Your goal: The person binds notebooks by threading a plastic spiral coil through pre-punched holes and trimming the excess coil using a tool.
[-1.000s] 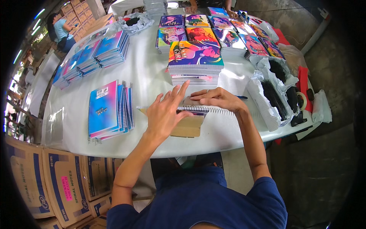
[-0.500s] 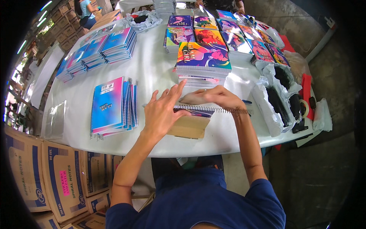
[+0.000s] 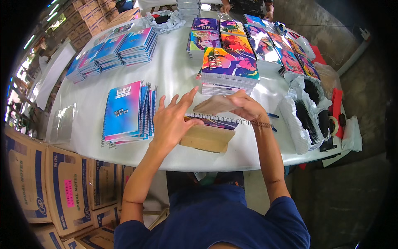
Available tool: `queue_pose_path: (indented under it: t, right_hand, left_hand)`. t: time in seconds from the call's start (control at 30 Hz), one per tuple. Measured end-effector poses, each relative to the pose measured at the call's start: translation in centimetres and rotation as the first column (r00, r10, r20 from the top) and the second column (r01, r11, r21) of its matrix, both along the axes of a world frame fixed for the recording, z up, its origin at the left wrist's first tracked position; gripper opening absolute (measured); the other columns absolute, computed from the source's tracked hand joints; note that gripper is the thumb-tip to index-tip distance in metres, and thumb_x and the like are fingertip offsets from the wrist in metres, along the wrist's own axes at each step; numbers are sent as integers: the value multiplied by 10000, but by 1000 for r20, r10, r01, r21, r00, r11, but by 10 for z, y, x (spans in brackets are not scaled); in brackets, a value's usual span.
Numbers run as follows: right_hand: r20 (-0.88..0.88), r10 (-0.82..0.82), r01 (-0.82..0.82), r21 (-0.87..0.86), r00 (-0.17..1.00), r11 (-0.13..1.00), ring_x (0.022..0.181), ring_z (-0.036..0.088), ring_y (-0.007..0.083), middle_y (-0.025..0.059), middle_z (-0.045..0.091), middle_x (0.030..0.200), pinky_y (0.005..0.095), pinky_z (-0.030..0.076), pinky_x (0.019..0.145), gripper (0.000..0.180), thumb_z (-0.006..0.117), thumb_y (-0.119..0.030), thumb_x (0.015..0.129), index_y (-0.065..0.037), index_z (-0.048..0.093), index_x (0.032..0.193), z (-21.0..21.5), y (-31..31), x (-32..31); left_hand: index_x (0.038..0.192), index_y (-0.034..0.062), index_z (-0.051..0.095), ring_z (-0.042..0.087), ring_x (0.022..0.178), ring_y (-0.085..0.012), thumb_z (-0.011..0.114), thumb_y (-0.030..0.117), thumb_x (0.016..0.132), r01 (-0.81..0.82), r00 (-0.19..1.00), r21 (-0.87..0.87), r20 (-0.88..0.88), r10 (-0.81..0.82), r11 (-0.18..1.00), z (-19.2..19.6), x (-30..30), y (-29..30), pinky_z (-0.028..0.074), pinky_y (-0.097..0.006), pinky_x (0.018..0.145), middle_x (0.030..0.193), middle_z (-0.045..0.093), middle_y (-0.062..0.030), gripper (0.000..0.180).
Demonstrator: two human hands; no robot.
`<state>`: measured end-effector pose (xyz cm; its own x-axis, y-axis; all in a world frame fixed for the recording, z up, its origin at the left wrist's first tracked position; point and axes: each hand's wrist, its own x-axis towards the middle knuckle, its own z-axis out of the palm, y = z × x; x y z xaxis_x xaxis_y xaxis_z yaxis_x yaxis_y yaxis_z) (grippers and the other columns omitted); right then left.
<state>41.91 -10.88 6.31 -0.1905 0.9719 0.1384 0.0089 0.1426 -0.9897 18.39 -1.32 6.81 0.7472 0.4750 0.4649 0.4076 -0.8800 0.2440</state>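
A notebook (image 3: 219, 123) with a purple patterned cover stands in front of me against a tan cardboard block (image 3: 205, 138). A dark wire spiral (image 3: 232, 120) runs along its top edge, and its loose end sticks out to the right beneath my right wrist. My left hand (image 3: 176, 120) is at the notebook's left end, fingers spread and thumb resting by the edge. My right hand (image 3: 248, 107) is closed on a flat greyish-brown piece (image 3: 214, 105), tilted just behind the spiral. What the piece is made of, I cannot tell.
Blue-pink spiral notebooks (image 3: 122, 110) lie to the left, with more stacks (image 3: 134, 43) behind. Colourful notebook stacks (image 3: 230, 66) stand ahead. At right are a box of black spirals (image 3: 296, 122), pens (image 3: 273, 115) and tape (image 3: 333, 125). Across the table, another person's hands (image 3: 226, 8) show.
My right hand has lifted and tilted the flat piece behind the spiral. My left hand stays at the notebook's left end. The whole view has shifted slightly.
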Motion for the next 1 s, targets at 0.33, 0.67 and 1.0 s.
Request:
queue_pose_path:
  t: [0.33, 0.67, 1.0]
  right_hand:
    - [322, -5, 22, -51, 947, 998, 1073, 616, 250, 176, 669, 1157, 377, 448, 962, 463, 656, -378, 900, 55, 703, 1059, 17, 19, -23]
    - [186, 5, 2, -42, 982, 999, 1144, 584, 249, 179, 660, 1178, 359, 420, 996, 409, 673, -342, 898, 46, 717, 1020, 1, 32, -12]
    - [274, 56, -35, -80, 960, 996, 1114, 599, 256, 204, 652, 1176, 366, 436, 974, 485, 663, -403, 890, 59, 709, 1030, 4, 25, -11]
  left_hand:
    - [1461, 236, 398, 491, 1287, -350, 862, 300, 580, -45, 993, -142, 106, 60, 989, -8, -19, 10, 448, -439, 1015, 1402, 515, -114, 999]
    - [1519, 154, 268, 519, 1261, -280, 851, -1, 638, 301, 817, -731, 529, 229, 613, -42, -26, 28, 548, -304, 882, 1424, 476, -195, 1068]
    - [1531, 151, 233, 542, 1220, -247, 772, -88, 721, 424, 772, -725, 603, 203, 543, -58, -15, 17, 532, -286, 879, 1441, 444, -223, 1002]
